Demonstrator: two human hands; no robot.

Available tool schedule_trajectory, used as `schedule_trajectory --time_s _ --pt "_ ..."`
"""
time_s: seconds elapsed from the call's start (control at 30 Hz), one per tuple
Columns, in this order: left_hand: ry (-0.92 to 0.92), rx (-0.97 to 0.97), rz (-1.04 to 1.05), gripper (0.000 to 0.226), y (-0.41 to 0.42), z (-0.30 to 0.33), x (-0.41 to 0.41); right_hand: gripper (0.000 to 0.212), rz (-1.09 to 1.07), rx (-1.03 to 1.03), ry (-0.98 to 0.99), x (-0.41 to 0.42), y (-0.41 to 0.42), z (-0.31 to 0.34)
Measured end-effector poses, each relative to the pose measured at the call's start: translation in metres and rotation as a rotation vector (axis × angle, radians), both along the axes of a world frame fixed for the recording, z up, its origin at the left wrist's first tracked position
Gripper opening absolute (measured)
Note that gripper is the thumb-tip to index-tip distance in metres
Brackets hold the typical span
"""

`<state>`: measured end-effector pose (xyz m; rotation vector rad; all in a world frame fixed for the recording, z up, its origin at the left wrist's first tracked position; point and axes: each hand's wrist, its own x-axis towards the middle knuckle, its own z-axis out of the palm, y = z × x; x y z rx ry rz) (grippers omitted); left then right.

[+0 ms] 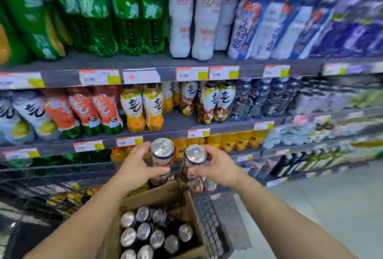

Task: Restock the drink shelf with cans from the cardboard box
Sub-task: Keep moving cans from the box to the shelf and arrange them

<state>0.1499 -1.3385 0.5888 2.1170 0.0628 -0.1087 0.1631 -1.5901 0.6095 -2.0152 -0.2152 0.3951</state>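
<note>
A: From the head camera, what do the hands hold?

B: The left hand [137, 168] is wrapped round one tall can [162, 159], and the right hand [219, 167] round a second can [193, 165], fingers curled tight on both. They are upright, tilted slightly, long axes near vertical, lids toward the camera.

A: Where from the cardboard box [165, 198]?

B: Above its far edge, side by side. More cans [157, 238] stand inside it, below the forearms.

A: And the shelf?

B: Beyond the box, straight ahead of both cans, at the tier of orange juice bottles [228, 141]. I judge each hand about equally near; the exact slot is hidden behind them.
</note>
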Motion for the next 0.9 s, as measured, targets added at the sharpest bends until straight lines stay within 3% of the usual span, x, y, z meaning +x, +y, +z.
schedule_trajectory --time_s 0.1,0.3,0.47,0.53,0.77,0.9 --pt "-0.027 -0.107 -0.059 0.11 -0.071 0.023 0.018 0.057 -0.129 0.091 -0.047 -0.003 -0.07 0.029" --pt "-0.062 -0.267 -0.214 0.113 -0.272 0.055 0.036 0.042 -0.332 0.145 -0.125 -0.032 -0.256 0.071" --pt "-0.063 -0.373 -0.408 0.076 -0.463 0.081 0.03 0.047 -0.516 0.143 -0.177 -0.065 -0.424 0.103" --pt "-0.069 -0.385 -0.467 0.085 -0.53 0.087 0.032 0.044 -0.59 0.129 -0.198 -0.079 -0.484 0.114" --pt "-0.034 -0.46 -0.715 0.073 -0.723 0.099 0.045 0.051 -0.857 0.156 -0.281 -0.105 -0.652 0.119" --pt "0.007 -0.519 -0.816 0.096 -0.821 0.1 0.072 0.043 -0.977 0.174 -0.302 -0.094 -0.735 0.108"
